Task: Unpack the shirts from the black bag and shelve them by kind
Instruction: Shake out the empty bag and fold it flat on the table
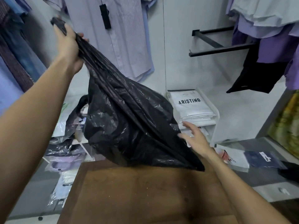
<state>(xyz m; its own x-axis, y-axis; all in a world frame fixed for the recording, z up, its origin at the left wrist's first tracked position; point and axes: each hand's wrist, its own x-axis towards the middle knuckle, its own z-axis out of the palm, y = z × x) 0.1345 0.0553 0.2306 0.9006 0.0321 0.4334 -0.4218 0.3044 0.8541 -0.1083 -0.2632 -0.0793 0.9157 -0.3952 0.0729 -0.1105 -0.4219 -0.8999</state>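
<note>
Above the brown table point(145, 191), item one: black bag point(129, 126), thin crinkled plastic, hung slantwise with its belly just over the tabletop. You held it by the gathered neck in your left hand point(68, 46), fingers wrapped tight round the bunched film, arm raised. Your right hand point(194, 138) lay at the bag's lower corner, fingers spread and fairly straight, touching the plastic rather than clutching it.

Handling, by judgement: soft, slick, easily torn; the bulge read as modest weight (contents hidden, so count unknown). The twisted neck looked the soundest hold, with a flat palm under the belly for support; a pinch on the loose film seemed likely to slip or stretch.

Item two: packed white shirts point(192, 107), stacked on the white shelf point(216, 113) behind the bag, top pack lettered ARISTINO.

Item three: packed lilac shirts point(64, 162), lower left compartments.

Item four: hanging shirts point(116, 38) on the back wall, tagged.
</note>
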